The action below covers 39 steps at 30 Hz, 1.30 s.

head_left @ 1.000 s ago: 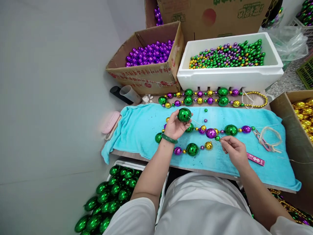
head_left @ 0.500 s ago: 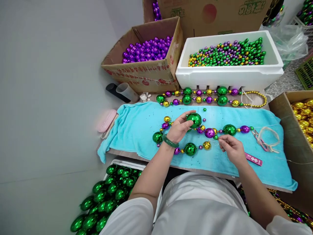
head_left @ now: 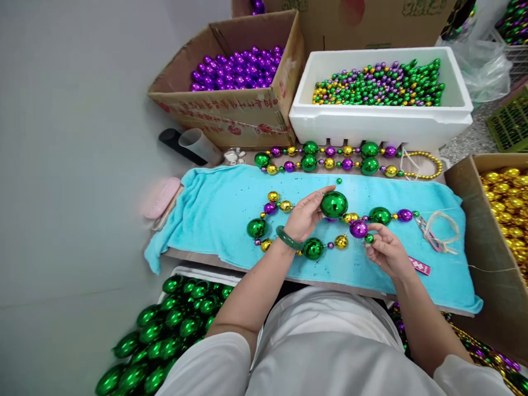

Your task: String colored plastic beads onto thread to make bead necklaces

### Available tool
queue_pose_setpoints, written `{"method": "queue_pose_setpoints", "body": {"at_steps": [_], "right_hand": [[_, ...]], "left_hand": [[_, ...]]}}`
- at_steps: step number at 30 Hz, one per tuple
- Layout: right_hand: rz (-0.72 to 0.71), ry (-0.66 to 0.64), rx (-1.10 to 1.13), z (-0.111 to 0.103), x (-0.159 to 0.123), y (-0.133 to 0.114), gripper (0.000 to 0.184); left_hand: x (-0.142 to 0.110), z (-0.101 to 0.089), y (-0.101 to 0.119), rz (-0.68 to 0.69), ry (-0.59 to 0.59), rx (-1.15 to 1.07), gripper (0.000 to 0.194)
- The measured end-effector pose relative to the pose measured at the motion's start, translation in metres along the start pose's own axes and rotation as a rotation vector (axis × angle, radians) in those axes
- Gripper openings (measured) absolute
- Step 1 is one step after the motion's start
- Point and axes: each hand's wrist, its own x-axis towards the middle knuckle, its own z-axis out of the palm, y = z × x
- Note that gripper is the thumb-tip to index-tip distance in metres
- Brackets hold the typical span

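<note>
Over the turquoise towel (head_left: 218, 212), the fingers of the left hand (head_left: 304, 219) grip a large green bead (head_left: 334, 205), while those of the right hand (head_left: 386, 250) pinch a small green bead (head_left: 369, 238) beside a purple bead (head_left: 358, 229).

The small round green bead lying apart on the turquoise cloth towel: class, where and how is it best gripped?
Probably pinch the small round green bead at opposite sides, from above: its top is uncovered, its sides curve, and the turquoise cloth towel blocks underneath.

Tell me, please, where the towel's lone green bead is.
In the head view, the lone bead lies right of centre on the towel, beyond the large green bead in the left hand.
</note>
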Motion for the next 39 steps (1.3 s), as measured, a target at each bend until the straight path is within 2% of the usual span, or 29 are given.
{"method": "queue_pose_setpoints", "body": {"at_steps": [4,9,12,14,16,18,20,23,27,30,32,34,37,38,39], "right_hand": [[0.024,0.05,-0.221,-0.006,0.001,0.009,0.04],[-0.047,0.106,-0.523,-0.014,-0.002,0.019,0.033],[-0.072,0.084,-0.765,-0.022,-0.01,0.008,0.031],[-0.133,0.143,-0.832,-0.025,-0.016,-0.007,0.032],[-0.211,0.235,-0.786,-0.021,-0.02,-0.024,0.03],[-0.283,0.261,-0.65,-0.011,-0.022,-0.041,0.029],[-0.344,0.199,-0.52,0.005,-0.021,-0.054,0.032],[-0.391,0.093,-0.459,0.029,-0.016,-0.064,0.032],[-0.384,0.081,-0.471,0.043,-0.009,-0.063,0.019],[-0.355,0.1,-0.434,0.038,-0.004,-0.056,0.018],[-0.341,0.106,-0.391,0.031,-0.003,-0.052,0.019],[-0.359,0.114,-0.34,0.025,-0.003,-0.049,0.017],[-0.428,0.136,-0.239,0.023,-0.007,-0.049,0.014],[-0.449,0.148,-0.204,0.024,-0.009,-0.05,0.014],[-0.461,0.161,-0.175,0.025,-0.011,-0.052,0.015]], "left_hand": [[0.006,0.003,-0.005,0.068,0.055,0.11,0.026],[0.003,0.021,-0.008,0.136,-0.062,0.354,0.015],[-0.003,0.036,0.0,0.189,-0.139,0.45,0.015],[-0.007,0.044,0.008,0.219,-0.156,0.474,0.014],[-0.01,0.053,0.016,0.22,-0.147,0.473,0.014],[-0.013,0.064,0.024,0.199,-0.126,0.434,0.014],[-0.016,0.076,0.033,0.18,-0.095,0.362,0.016],[-0.021,0.095,0.045,0.188,-0.072,0.308,0.015],[-0.02,0.108,0.061,0.355,-0.191,0.405,0.013],[-0.01,0.103,0.067,0.489,-0.233,0.377,0.015],[-0.002,0.095,0.063,0.515,-0.232,0.354,0.018],[0.005,0.084,0.049,0.506,-0.253,0.42,0.028],[0.003,0.07,0.012,0.447,-0.36,0.709,0.064],[-0.001,0.067,-0.003,0.414,-0.41,0.823,0.074],[-0.005,0.065,-0.018,0.392,-0.453,0.926,0.075]]}}
